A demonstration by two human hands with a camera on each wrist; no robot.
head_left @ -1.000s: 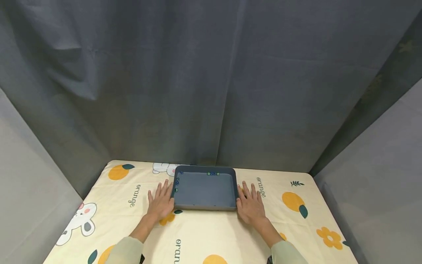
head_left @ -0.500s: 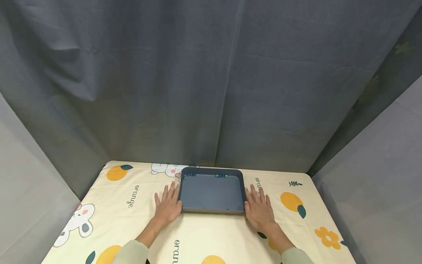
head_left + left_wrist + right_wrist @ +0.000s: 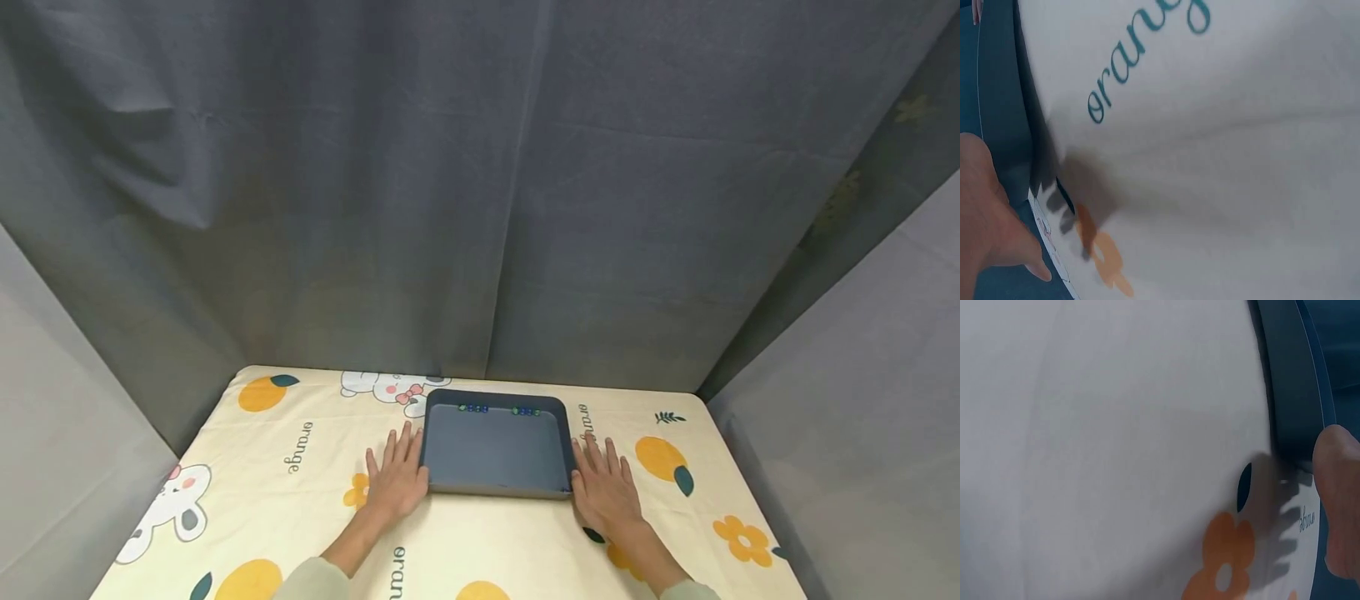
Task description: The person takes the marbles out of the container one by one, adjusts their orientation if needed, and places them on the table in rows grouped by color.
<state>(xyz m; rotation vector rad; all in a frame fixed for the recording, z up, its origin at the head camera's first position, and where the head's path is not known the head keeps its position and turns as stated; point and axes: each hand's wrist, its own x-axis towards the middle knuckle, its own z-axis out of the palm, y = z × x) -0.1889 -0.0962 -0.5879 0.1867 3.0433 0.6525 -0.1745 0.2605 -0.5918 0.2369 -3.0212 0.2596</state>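
A shallow dark grey rectangular tray (image 3: 498,454) lies on the patterned cloth. Inside it, small blue and green balls that look like marbles form two short rows along the far wall: one group of marbles (image 3: 473,408) left of centre, another group of marbles (image 3: 527,412) to the right. My left hand (image 3: 397,483) touches the tray's left side, fingers straight and spread, the thumb at the wall. On the opposite side my right hand (image 3: 606,492) does the same. Both wrist views show part of a hand (image 3: 991,225) close against the outer wall of the tray (image 3: 1291,381).
A cream cloth (image 3: 480,533) printed with oranges, flowers, rabbits and words covers the table. Behind the table's far edge hangs a grey curtain (image 3: 375,208). Pale grey panels stand at the left (image 3: 67,400) and right (image 3: 862,400).
Both hands and the tray have shifted to the right and slightly nearer. The marbles that lay along the tray's left wall have rolled to the far wall and along it to the right.
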